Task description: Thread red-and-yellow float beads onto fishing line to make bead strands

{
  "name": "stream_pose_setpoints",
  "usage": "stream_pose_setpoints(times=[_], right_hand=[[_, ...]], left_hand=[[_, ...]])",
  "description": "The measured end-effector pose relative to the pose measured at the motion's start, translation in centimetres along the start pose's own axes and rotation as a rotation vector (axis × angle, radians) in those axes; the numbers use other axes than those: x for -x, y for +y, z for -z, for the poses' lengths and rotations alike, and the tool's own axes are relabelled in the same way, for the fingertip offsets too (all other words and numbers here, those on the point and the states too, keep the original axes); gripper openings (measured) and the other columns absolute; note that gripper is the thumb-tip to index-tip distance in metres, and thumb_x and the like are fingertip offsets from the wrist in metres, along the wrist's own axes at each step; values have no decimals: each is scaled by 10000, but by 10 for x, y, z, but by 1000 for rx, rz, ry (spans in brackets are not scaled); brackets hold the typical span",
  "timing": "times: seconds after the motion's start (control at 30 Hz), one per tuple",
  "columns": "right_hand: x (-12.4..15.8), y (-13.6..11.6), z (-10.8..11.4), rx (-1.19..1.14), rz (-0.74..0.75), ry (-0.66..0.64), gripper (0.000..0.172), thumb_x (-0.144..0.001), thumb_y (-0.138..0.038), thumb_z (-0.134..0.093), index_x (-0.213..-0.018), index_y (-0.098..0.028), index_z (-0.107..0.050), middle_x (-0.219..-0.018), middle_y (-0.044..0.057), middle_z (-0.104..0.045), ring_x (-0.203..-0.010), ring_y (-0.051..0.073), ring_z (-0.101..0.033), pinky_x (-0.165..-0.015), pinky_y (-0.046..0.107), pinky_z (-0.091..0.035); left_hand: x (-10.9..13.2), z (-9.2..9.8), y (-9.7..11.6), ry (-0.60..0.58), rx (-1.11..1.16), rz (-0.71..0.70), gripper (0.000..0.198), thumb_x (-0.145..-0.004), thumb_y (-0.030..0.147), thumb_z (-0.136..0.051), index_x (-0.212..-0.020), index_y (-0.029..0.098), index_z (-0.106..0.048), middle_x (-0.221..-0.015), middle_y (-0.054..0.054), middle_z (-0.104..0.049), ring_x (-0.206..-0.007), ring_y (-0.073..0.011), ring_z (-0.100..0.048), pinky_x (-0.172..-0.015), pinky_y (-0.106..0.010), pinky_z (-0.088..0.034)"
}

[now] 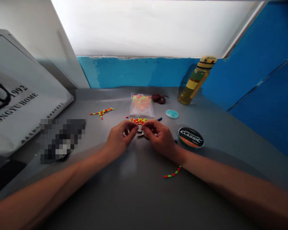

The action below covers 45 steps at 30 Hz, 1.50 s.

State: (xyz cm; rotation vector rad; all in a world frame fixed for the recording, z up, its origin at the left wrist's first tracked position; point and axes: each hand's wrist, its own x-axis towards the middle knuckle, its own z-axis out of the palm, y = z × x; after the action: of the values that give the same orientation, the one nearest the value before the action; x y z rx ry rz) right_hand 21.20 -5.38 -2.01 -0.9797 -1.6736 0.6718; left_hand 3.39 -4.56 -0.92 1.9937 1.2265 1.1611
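My left hand (pixel 120 136) and my right hand (pixel 159 135) meet over the grey table (pixel 134 198), fingers pinched together on something small I cannot make out. Just beyond the fingertips lies a little heap of red and yellow-green beads (pixel 138 120). Behind the heap stands a clear bag of the same beads (pixel 141 104). A short string of beads (pixel 172 174) lies by my right wrist. More strung beads (pixel 102 111) lie to the far left.
A black spool of line marked CLASSIC (pixel 190 137) sits right of my right hand, a small teal disc (pixel 172 114) beyond it. A yellow bottle (pixel 196 81) and dark red cord (pixel 159 98) stand by the blue wall. A white printed bag (pixel 19 95) leans at left.
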Motion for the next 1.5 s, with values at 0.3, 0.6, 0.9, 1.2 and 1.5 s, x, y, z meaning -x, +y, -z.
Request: stream_pose_setpoints(times=[0.3, 0.6, 0.9, 1.2, 1.5], right_hand=[[0, 2, 1, -31, -62, 23, 106, -928, -281, -588, -919, -182, -626, -751, 3, -631, -606, 112, -537, -572, 268, -435], [1, 4, -1, -102, -106, 27, 142, -927, -316, -591, -987, -189, -610, -823, 23, -663, -612, 112, -546, -562, 273, -448], [1, -1, 3, -113, -58, -73, 339, -879, -184, -568, -1218, -183, -590, -962, 54, -682, -678, 119, -587, -588, 280, -480], [-1, 0, 0, -127, -100, -62, 160, -884, -312, -660, -964, -174, -661, -784, 10, -673, -629, 105, -594, -552, 251, -454], [-1, 1, 1, -104, -128, -19, 125, -891, -306, -644, -905, -183, -633, -709, -16, -609, -609, 108, -544, -562, 261, -431]], left_hand=[[0, 0, -1, -48, 49, 23, 148, -933, 313, -565, -914, 177, -621, -710, 20, -616, -615, -105, -526, -548, -214, -396], [1, 1, -1, -35, 32, 8, 148, -937, 316, -558, -911, 181, -612, -695, 27, -596, -608, -104, -516, -542, -213, -388], [1, 1, 1, -6, 28, 2, 162, -936, 330, -560, -891, 187, -622, -689, 28, -597, -605, -107, -513, -543, -218, -392], [1, 1, 0, -49, 24, -27, 141, -936, 316, -587, -915, 188, -641, -753, 11, -666, -638, -109, -553, -581, -227, -423], [1, 1, 1, -61, 7, -29, 142, -934, 310, -583, -913, 184, -642, -750, 2, -663, -644, -114, -556, -578, -227, -425]])
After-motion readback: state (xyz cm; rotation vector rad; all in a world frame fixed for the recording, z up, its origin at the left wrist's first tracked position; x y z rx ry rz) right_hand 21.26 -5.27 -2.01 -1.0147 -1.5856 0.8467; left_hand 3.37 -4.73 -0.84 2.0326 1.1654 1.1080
